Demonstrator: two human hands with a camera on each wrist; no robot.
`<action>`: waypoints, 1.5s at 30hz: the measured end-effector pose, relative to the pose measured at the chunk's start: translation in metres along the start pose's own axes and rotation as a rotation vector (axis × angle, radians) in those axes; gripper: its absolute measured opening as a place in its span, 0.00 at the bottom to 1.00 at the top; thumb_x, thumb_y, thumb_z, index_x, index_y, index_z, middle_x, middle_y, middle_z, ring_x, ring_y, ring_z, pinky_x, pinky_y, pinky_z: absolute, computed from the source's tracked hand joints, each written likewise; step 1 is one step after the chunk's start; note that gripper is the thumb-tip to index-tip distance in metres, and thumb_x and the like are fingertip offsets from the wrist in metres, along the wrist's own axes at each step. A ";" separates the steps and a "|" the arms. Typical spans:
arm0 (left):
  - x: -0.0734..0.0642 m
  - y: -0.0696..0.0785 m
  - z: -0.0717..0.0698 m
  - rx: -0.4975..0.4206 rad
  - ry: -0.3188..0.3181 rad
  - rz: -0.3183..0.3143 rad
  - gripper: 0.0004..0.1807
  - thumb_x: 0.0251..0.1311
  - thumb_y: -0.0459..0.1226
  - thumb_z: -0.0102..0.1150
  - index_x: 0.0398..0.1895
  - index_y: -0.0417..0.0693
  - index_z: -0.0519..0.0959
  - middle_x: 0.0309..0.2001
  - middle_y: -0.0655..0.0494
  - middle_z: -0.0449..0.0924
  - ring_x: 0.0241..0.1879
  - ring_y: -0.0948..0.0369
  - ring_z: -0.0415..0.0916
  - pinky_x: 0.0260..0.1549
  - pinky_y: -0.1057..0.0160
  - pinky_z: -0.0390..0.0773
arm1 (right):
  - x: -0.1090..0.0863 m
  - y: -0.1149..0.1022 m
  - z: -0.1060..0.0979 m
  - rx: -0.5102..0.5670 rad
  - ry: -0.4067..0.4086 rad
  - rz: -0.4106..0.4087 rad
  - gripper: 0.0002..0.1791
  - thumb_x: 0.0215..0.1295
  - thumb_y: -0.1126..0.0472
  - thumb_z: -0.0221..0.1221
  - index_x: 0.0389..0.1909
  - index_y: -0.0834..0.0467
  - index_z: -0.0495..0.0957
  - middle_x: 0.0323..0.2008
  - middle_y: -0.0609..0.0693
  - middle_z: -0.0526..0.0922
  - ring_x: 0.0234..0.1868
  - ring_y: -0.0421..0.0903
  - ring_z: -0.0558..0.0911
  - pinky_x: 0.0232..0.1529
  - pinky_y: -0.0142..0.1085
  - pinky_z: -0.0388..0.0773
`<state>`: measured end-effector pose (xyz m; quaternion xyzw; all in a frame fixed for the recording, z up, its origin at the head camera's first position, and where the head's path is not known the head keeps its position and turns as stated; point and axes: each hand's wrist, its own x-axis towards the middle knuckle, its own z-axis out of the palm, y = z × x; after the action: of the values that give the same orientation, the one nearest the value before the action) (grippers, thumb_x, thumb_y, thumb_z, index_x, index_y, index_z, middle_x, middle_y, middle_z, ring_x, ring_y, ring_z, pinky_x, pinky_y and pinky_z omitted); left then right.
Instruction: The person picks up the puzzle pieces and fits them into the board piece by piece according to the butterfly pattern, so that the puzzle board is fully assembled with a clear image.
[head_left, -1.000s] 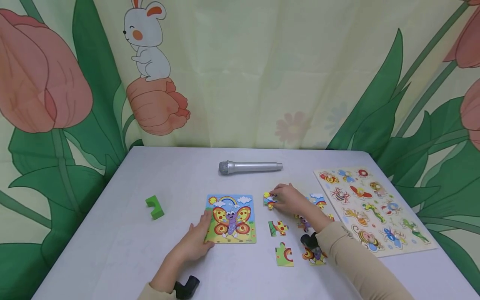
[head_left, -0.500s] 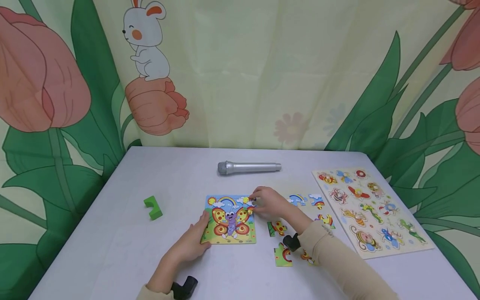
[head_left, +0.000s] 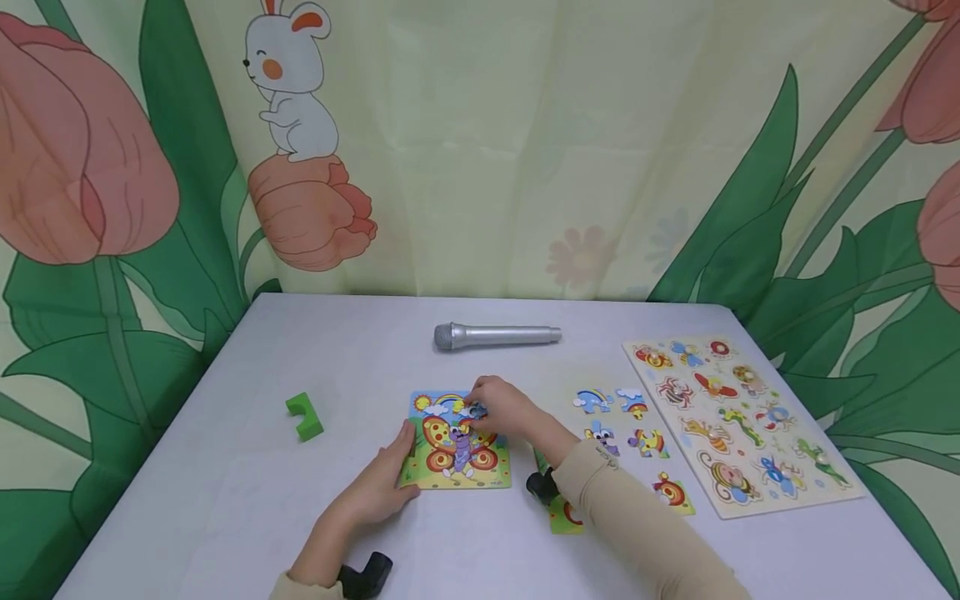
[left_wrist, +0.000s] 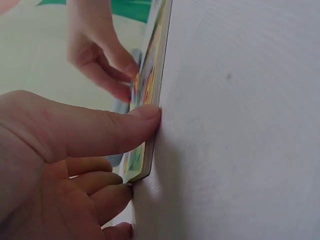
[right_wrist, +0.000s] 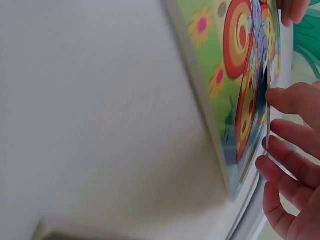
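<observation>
So the right hand (head_left: 510,408) is pinching a small flat puzzle piece (right_wrist: 268,120) by its edge, thumb on one side and bent fingers on the other, with just a narrow gap between them, and it's hovering that piece over the upper part of the butterfly board (head_left: 491,477); I honestly can't tell if the piece is touching the picture. The left hand (head_left: 377,487) is staying fairly loose, with thumb and fingers spread wide around the board's lower left corner. From the left wrist view the thumb tip is pressing on the board's edge, while the fingers are sitting relaxed along the adjoining side. The board itself is lying flat on the white table (head_left: 225,500), right between the two hands. More loose puzzle pieces (head_left: 592,401) are lying to the right, next to a big insect board (head_left: 825,490). A silver microphone (head_left: 501,335) is lying farther back, and a green block (head_left: 304,418) is sitting off to the left.
</observation>
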<state>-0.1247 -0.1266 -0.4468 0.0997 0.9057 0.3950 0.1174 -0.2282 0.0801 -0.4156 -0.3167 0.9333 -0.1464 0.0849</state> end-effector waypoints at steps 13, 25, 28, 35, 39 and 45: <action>-0.002 -0.002 -0.002 0.005 -0.032 0.020 0.43 0.55 0.30 0.59 0.69 0.35 0.45 0.70 0.40 0.41 0.69 0.45 0.39 0.64 0.44 0.45 | 0.019 -0.030 0.010 -0.099 0.012 0.018 0.19 0.54 0.53 0.64 0.47 0.56 0.81 0.42 0.48 0.77 0.45 0.45 0.74 0.44 0.40 0.74; 0.001 -0.003 -0.003 0.027 -0.041 0.042 0.42 0.55 0.29 0.58 0.69 0.34 0.47 0.70 0.40 0.42 0.68 0.45 0.41 0.64 0.45 0.45 | 0.029 -0.039 0.016 -0.139 0.043 0.025 0.19 0.55 0.54 0.64 0.47 0.56 0.81 0.41 0.49 0.77 0.41 0.43 0.75 0.43 0.38 0.76; 0.001 -0.004 -0.004 0.026 -0.040 0.043 0.41 0.54 0.29 0.58 0.69 0.33 0.47 0.70 0.40 0.42 0.68 0.45 0.41 0.64 0.44 0.45 | 0.031 -0.040 0.017 -0.127 0.038 0.032 0.20 0.55 0.54 0.64 0.48 0.56 0.80 0.42 0.50 0.76 0.41 0.43 0.74 0.43 0.37 0.76; 0.001 -0.004 -0.005 0.019 -0.038 0.024 0.42 0.54 0.29 0.59 0.69 0.34 0.47 0.70 0.41 0.42 0.68 0.45 0.41 0.64 0.44 0.45 | 0.035 -0.042 0.019 -0.129 0.040 0.061 0.20 0.55 0.52 0.63 0.48 0.54 0.80 0.42 0.48 0.76 0.40 0.42 0.74 0.39 0.36 0.76; 0.001 -0.005 -0.006 0.025 -0.026 0.032 0.42 0.53 0.29 0.59 0.69 0.34 0.47 0.70 0.41 0.42 0.68 0.46 0.41 0.64 0.45 0.45 | 0.034 -0.043 0.018 -0.103 0.045 0.061 0.19 0.56 0.52 0.63 0.49 0.53 0.80 0.42 0.47 0.76 0.40 0.41 0.74 0.38 0.33 0.76; 0.002 -0.006 -0.005 0.010 -0.024 0.052 0.42 0.53 0.28 0.59 0.69 0.33 0.47 0.70 0.41 0.42 0.68 0.46 0.40 0.64 0.45 0.44 | 0.033 -0.038 0.017 -0.041 0.031 0.077 0.21 0.57 0.52 0.62 0.51 0.54 0.78 0.42 0.48 0.76 0.40 0.41 0.74 0.43 0.30 0.74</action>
<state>-0.1284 -0.1336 -0.4487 0.1283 0.9032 0.3924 0.1175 -0.2281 0.0276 -0.4211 -0.2798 0.9488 -0.1287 0.0695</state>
